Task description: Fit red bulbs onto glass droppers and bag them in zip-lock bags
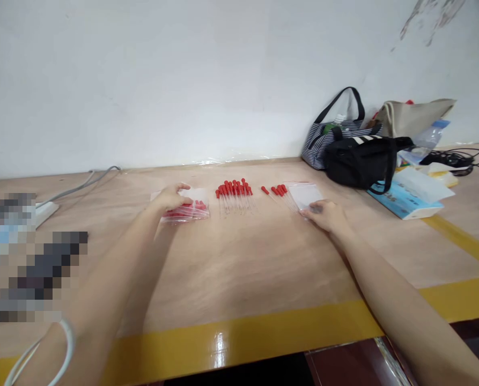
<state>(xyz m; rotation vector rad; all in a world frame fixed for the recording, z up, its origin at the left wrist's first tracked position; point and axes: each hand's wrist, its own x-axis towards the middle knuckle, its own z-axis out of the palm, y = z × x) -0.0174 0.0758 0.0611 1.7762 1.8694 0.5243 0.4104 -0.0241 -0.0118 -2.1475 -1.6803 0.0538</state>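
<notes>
My left hand [171,198] rests at a clear zip bag [191,215] on the left, thumb and fingers apart. Small red rubber bulbs [199,205] lie in that bag. On the right, my right hand [326,214] pinches the lower right corner of another clear zip bag [303,194], which lies flat. Between the bags is a cluster of glass droppers [235,194] with red bulbs, their bulbs pointing away from me. Several more droppers [278,191] lie by the left edge of the right bag. Whether their tips reach under it I cannot tell.
At the back right stand a striped bag [314,145], a black pouch [358,163] and a blue tissue box [408,198], with black cables [450,158] beyond. A grey cable [82,185] runs to a white power strip [46,213] at left. Yellow tape [239,338] lines the table's front edge.
</notes>
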